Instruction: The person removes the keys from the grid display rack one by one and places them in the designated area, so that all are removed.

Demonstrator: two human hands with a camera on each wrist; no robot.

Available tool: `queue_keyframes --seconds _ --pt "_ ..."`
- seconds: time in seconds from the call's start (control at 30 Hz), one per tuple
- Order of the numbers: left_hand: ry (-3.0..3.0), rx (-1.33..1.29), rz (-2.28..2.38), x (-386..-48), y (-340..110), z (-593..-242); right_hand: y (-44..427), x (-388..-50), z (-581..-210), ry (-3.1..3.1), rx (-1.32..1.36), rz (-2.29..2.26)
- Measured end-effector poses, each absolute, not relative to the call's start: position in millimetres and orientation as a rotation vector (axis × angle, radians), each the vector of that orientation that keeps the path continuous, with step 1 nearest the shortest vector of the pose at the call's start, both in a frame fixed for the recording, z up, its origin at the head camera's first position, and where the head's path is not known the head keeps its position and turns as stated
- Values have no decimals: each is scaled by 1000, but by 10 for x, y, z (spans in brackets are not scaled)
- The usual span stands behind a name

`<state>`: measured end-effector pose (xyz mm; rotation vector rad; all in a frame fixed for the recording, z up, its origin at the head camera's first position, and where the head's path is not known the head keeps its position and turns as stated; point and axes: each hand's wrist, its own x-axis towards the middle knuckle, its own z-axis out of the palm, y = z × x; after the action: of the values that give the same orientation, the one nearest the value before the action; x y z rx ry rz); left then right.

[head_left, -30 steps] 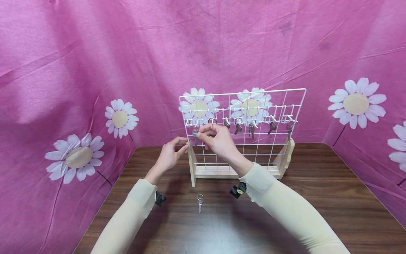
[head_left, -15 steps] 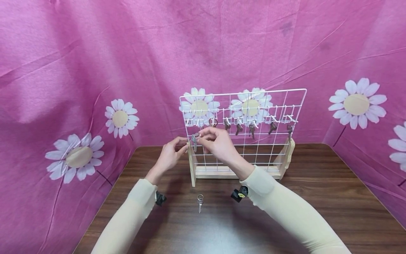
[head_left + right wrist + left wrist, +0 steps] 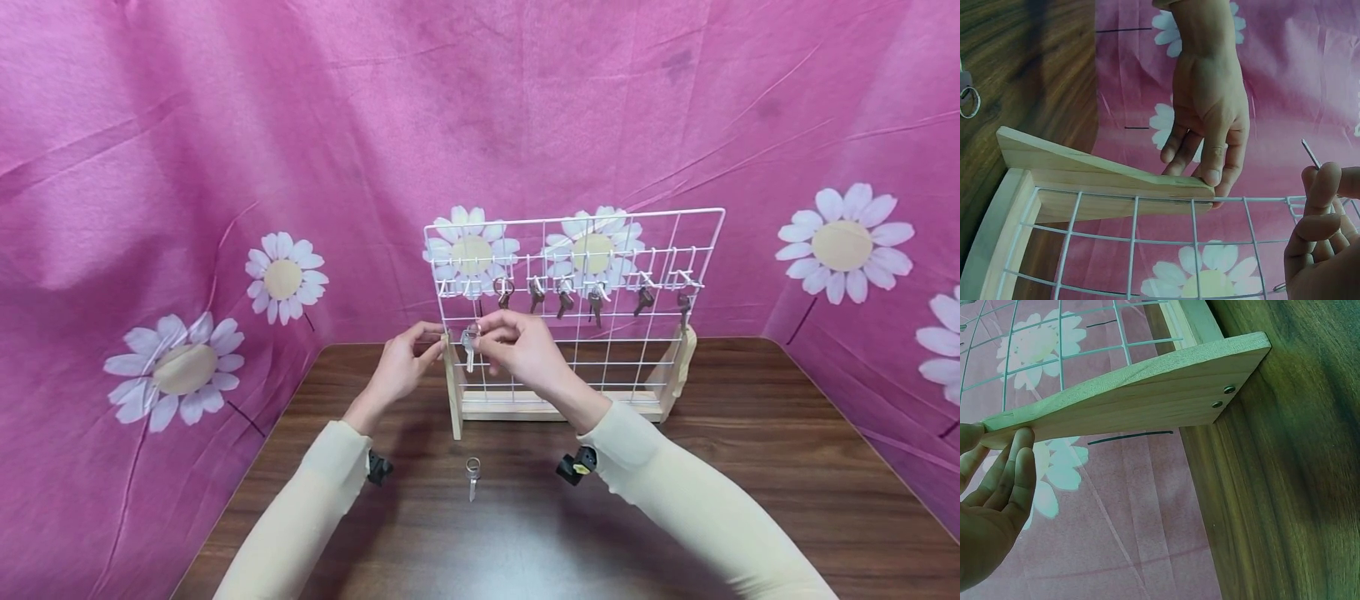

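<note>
My right hand (image 3: pixel 521 346) pinches a silver key (image 3: pixel 469 350) by its ring, in front of the wire grid at its left end. The key hangs apart from the hooks above. Seen from the right wrist, the key (image 3: pixel 1310 153) shows only as a thin edge beyond the fingertips. My left hand (image 3: pixel 397 367) grips the top of the rack's left wooden side panel (image 3: pixel 453 396); in the left wrist view, thumb and fingers of that hand (image 3: pixel 1000 494) lie on either side of the panel (image 3: pixel 1147 394). Several keys (image 3: pixel 596 307) hang from white hooks along the grid.
Another key with a ring (image 3: pixel 472 481) lies on the brown wooden table (image 3: pixel 510 542) before the rack. At the upper left of the grid, two white hooks (image 3: pixel 471 289) carry no keys. A pink flowered cloth (image 3: pixel 375 125) stands behind and at both sides.
My right hand has come down and slightly right, drawing the key from the second hook from the left. My left hand stays on the panel.
</note>
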<state>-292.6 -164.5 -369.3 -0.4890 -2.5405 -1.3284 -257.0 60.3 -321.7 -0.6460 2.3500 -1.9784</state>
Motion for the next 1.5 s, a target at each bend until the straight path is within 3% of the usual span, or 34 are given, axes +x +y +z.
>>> queue_keyframes --seconds 1.5 --pt "-2526 -508 -1347 -2918 -1657 -3696 752 -2351 -4072 2231 -525 -1740"
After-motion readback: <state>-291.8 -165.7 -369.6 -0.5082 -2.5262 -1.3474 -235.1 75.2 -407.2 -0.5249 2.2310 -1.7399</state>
